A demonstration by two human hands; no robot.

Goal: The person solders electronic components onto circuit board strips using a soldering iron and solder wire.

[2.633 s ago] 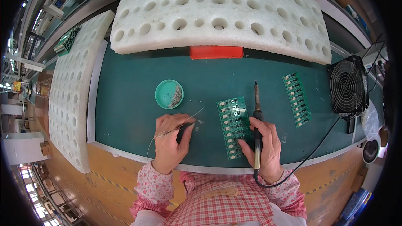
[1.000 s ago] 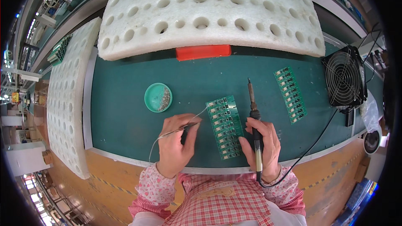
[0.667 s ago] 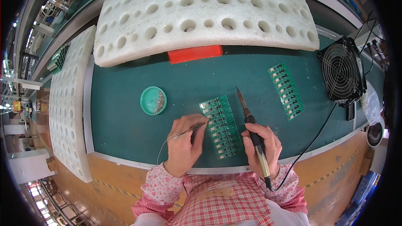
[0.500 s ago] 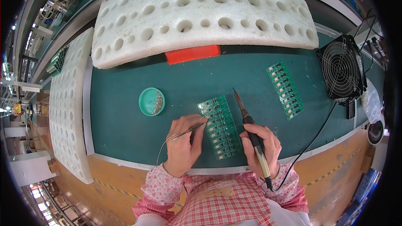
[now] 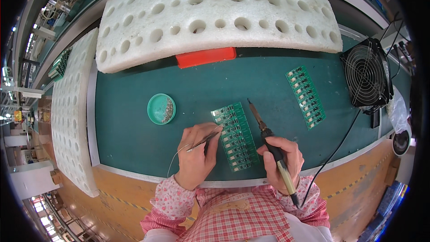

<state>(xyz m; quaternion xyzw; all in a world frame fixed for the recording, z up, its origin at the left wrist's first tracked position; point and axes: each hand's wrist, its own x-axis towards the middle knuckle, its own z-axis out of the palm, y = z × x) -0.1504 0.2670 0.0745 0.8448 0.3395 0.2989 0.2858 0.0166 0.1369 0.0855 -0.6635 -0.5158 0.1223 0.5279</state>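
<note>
- While I stand by the bench, I see the near circuit board (image 5: 235,136) lying flat on the green bench top (image 5: 130,152), between the two hands.
- The left hand (image 5: 195,152) has its thumb and finger pinched close on a thin wire (image 5: 169,171), just by the board's left edge. If it has hold of anything else, I cannot tell.
- The right hand (image 5: 286,163) has its fingers wrapped snug around the soldering iron (image 5: 274,151), like a fat pen. The iron's tip seems just beside the board's far right corner. How high up it is, I cannot tell.
- If that tip is hot, one slip of the right hand could burn a part on the board, or hurt the left fingers, which are near.
- I see no clamp on the board, so a bump could make it slide or turn, and then the iron could touch the wrong spot.
- The wire looks bendy. If it is pinched too far back, its end could wobble and miss.
- A black cord (image 5: 333,152) runs from the iron toward the fan (image 5: 365,76). If it snags, it could jerk the iron.
- One knock from the left hand could tip the green dish (image 5: 154,107) and spill its little grey bits (image 5: 168,110).
</note>
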